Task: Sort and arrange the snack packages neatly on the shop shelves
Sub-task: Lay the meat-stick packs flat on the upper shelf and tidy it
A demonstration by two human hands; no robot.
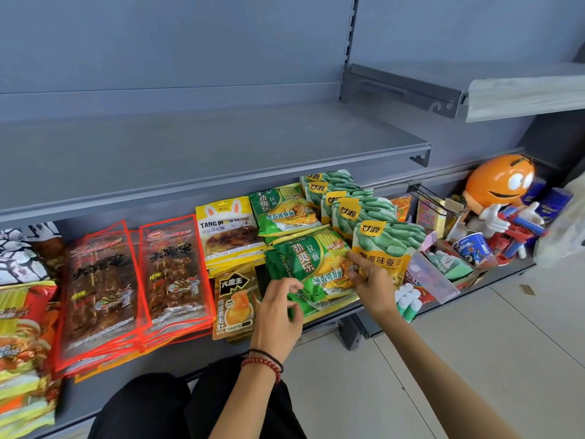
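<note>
On the low grey shelf (177, 362) lies a stack of green noodle packs (308, 264) near the front edge. My left hand (278, 315) pinches the stack's lower left corner. My right hand (372, 280) grips its right edge, the index finger lying on the top pack. Just to the right stands a row of broad-bean bags (384, 245), green above and yellow below. Behind is a second pile of green noodle packs (285, 212). A gold and black pouch (235, 304) lies to the left of my left hand.
Yellow candy bags (229, 232) and two stacks of red-edged skewer packs (139, 280) fill the shelf further left, with orange noodle packs (25, 346) at the far left. An orange mascot figure (500, 188) and small boxes stand on the right. The upper shelf (190, 153) overhangs.
</note>
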